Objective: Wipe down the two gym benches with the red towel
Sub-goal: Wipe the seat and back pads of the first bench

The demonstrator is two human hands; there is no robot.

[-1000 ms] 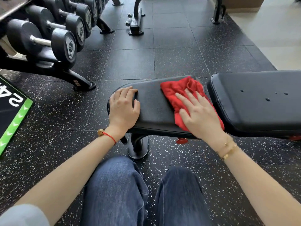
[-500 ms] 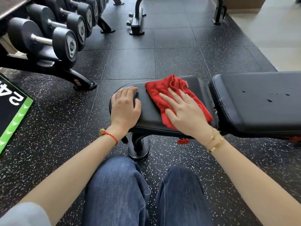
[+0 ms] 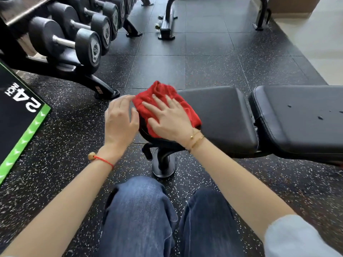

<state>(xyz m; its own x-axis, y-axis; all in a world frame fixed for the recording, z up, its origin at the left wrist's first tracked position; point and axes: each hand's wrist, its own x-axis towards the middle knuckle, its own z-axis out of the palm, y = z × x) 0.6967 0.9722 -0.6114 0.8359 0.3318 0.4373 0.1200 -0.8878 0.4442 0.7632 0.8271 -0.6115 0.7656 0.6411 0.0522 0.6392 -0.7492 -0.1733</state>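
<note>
The red towel [image 3: 159, 95] lies bunched on the left end of the black bench seat pad [image 3: 219, 115]. My right hand [image 3: 167, 117] presses flat on the towel with fingers spread. Beside the pad's left end, my left hand [image 3: 120, 119] hovers with relaxed fingers, its fingertips close to the towel's edge; it holds nothing. The longer black back pad [image 3: 300, 119] continues to the right, with a few small drops on its surface. The seat pad's left end is hidden under the towel and hands.
A dumbbell rack [image 3: 74, 41] stands at the left rear. A black box with a green edge [image 3: 20, 115] is on the left. The bench post and foot [image 3: 163, 164] stand just ahead of my knees [image 3: 141, 201]. Other machine legs [image 3: 167, 25] stand farther back.
My right hand has slid the towel leftward to the seat pad's left end. My left hand has lifted off the pad and moved aside to the left.
</note>
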